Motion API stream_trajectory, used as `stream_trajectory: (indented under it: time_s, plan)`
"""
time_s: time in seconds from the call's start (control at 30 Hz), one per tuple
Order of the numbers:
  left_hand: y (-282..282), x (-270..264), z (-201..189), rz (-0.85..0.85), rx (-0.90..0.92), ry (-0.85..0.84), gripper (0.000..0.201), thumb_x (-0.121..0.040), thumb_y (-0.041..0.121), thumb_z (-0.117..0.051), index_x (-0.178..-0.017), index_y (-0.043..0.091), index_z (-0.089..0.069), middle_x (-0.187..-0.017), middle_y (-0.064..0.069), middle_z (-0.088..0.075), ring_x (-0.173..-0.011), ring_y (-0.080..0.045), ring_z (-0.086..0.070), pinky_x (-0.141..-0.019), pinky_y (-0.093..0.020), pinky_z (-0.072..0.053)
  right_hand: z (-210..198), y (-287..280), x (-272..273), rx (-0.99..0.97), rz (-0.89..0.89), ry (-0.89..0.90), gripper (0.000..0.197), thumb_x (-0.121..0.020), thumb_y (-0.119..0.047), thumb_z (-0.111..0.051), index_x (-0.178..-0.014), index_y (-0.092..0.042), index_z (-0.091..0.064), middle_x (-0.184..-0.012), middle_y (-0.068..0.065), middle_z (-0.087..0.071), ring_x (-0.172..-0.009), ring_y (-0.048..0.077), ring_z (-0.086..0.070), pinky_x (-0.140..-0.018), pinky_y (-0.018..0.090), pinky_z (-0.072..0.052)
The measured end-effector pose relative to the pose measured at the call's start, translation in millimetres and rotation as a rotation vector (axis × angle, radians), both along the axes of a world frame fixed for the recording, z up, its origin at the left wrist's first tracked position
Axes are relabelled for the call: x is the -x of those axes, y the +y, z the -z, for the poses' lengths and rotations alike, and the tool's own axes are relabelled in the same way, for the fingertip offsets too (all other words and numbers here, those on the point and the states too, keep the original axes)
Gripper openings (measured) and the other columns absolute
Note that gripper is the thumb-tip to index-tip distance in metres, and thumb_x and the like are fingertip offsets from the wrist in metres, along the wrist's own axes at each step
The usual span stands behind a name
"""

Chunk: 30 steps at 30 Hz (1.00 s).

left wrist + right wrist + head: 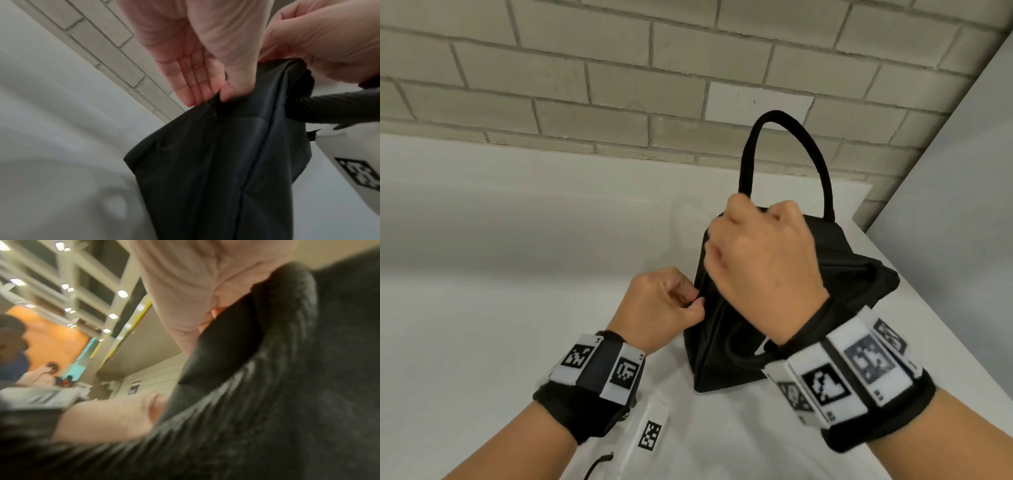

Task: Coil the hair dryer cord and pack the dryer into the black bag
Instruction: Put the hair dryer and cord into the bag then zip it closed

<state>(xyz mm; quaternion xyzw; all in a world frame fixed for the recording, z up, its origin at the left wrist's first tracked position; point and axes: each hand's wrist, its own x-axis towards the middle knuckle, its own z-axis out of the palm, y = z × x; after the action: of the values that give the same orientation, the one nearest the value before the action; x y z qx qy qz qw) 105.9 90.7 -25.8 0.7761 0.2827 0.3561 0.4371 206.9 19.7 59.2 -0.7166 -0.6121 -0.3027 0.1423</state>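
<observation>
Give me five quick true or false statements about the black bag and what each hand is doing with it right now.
1. The black bag stands on a white surface. True.
2. The left hand lies flat on the table. False: it pinches a fold of the bag's fabric.
3. One bag handle arches upright above the bag. True.
4. The right hand hangs away from the bag. False: it grips the bag's top.
5. The wall behind is plain wood. False: it is a pale brick wall.

Pale brick wall point(619, 85), white tabletop point(482, 274), grey side panel point(962, 171)
</observation>
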Motion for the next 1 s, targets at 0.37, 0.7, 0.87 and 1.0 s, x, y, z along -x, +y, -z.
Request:
stream_trajectory:
  time_s: [0.37, 0.7, 0.87, 1.0]
  plan:
    - [-7, 7, 3, 0.039, 0.044, -0.005, 0.025, -0.069, 0.001, -0.07, -0.053, 0.017, -0.059, -0.064, 0.001, -0.062, -0.059, -0.007, -0.061, -0.061, -0.018, -0.055, -26, 0, -29, 0.582, -0.35, 0.561, 0.026, -0.086, -0.019, -0.05, -0.064, -0.025, -0.038, -0.093, 0.006, -0.056, -0.085, 0.023, -0.055, -0.079, 0.041, -0.046]
    - [-6, 7, 3, 0.077, 0.03, 0.002, 0.033, -0.068, 0.0, -0.07, -0.05, 0.024, -0.056, -0.063, 0.003, -0.061, -0.059, -0.006, -0.06, -0.06, -0.014, -0.053, -30, 5, -35, 0.665, -0.383, 0.634, 0.026, -0.086, -0.011, -0.051, -0.064, -0.021, -0.041, -0.091, 0.009, -0.062, -0.085, 0.025, -0.058, -0.071, 0.028, -0.044]
    - [-3, 7, 2, 0.066, 0.024, 0.002, 0.036, -0.067, -0.001, -0.07, -0.049, 0.026, -0.055, -0.06, 0.005, -0.059, -0.057, -0.003, -0.058, -0.056, -0.009, -0.047, -29, -6, -23, 0.546, -0.232, 0.281, 0.015, -0.085, -0.021, -0.047, -0.07, -0.017, -0.045, -0.091, -0.003, -0.053, -0.074, 0.021, -0.053, -0.064, 0.036, -0.043]
    - [-1, 9, 1, 0.039, 0.004, 0.035, 0.036, -0.068, 0.0, -0.07, -0.048, 0.026, -0.055, -0.061, 0.005, -0.06, -0.057, -0.004, -0.058, -0.058, -0.013, -0.051, -41, -9, -15, 0.338, -0.07, 0.184, 0.012, -0.084, -0.018, -0.042, -0.078, -0.011, -0.049, -0.091, 0.0, -0.057, -0.075, 0.028, -0.057, -0.065, 0.035, -0.044]
